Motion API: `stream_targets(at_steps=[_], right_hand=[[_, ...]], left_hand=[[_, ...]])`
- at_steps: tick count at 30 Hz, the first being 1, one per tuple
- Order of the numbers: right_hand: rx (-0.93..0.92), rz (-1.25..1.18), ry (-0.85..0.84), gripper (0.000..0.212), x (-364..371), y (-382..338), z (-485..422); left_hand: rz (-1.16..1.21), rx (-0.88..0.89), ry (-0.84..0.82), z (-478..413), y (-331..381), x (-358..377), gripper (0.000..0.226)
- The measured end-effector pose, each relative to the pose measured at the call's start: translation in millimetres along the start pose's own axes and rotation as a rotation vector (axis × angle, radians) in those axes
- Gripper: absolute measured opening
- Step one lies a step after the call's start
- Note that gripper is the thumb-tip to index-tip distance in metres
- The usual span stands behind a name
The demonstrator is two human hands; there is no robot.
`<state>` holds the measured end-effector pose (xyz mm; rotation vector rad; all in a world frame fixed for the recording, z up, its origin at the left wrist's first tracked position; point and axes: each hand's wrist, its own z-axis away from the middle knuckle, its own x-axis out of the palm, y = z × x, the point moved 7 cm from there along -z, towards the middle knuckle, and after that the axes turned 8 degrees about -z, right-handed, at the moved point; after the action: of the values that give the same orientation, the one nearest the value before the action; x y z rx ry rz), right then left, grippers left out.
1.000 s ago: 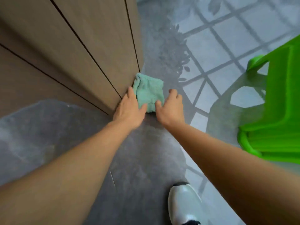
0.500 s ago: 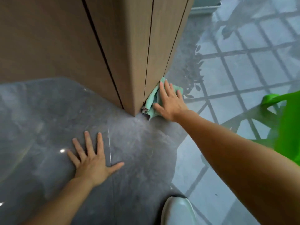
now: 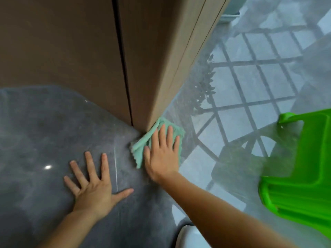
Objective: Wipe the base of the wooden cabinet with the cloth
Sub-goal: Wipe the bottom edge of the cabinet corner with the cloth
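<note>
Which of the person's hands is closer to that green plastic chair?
The right hand, pressing the cloth, lies nearer the green chair; the left hand rests flat on the floor, farther away.

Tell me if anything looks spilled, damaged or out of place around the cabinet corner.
Nothing stands out. The cloth is bunched at the cabinet corner under the right hand; the left hand lies flat on the floor.

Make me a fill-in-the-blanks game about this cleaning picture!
1. The right hand presses a ____-coloured cloth at the cabinet corner.
2. The left hand lies flat on the ____.
3. The plastic chair is bright ____.

Missing words: teal; floor; green
</note>
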<state>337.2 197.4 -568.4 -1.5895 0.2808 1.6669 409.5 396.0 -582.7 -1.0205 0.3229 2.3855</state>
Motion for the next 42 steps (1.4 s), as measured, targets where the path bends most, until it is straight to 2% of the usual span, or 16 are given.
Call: stream_targets(at_steps=[3,5,8,12,17,22,25,28,30,32,35,37,40,42], right_hand=[[-0.011,0.051,-0.018,0.068,-9,22,-34],[0.050,0.136,-0.028,0.079,-24,50,-80],[0.153,0.112,-0.097,0.088,-44,80,-131],[0.161,0.099,-0.085,0.085,-43,73,-121],[-0.096,0.098,-0.057,0.075,5,18,-18],[-0.228,0.185,-0.126,0.069,-19,42,-41],[-0.129,-0.109,-0.121,0.071,-46,51,-59],[0.008,-0.484,0.153,0.076,-77,44,-52],[-0.001,-0.474,0.225,0.077,-81,32,-41],[-0.040,-0.356,0.178,0.074,-71,17,-34],[0.028,-0.289,0.212,0.046,-68,24,-36],[0.142,-0.433,0.256,0.034,-75,38,-36],[0.313,-0.704,0.300,0.034,-86,63,-33],[0.357,-0.654,0.253,0.034,-90,76,-32]], left_hand=[[-0.011,0.000,-0.009,-1,1,1,0.140],[-0.029,0.004,-0.013,-5,0,0,0.139],[-0.019,0.013,-0.032,-3,0,2,0.139],[-0.025,0.014,-0.067,1,2,1,0.138],[-0.013,0.008,-0.076,0,0,-2,0.137],[-0.018,0.023,-0.062,-3,0,-1,0.137],[-0.024,0.023,-0.036,-3,-2,2,0.138],[-0.016,0.023,-0.031,-3,-2,2,0.138],[-0.011,0.024,-0.037,-3,0,2,0.138],[-0.019,0.022,-0.036,-3,0,1,0.138],[-0.015,0.023,-0.032,-3,-1,1,0.137],[-0.012,0.023,-0.029,-3,-1,1,0.138],[-0.005,0.025,-0.039,-2,0,1,0.137],[0.003,0.028,-0.043,-2,0,0,0.138]])
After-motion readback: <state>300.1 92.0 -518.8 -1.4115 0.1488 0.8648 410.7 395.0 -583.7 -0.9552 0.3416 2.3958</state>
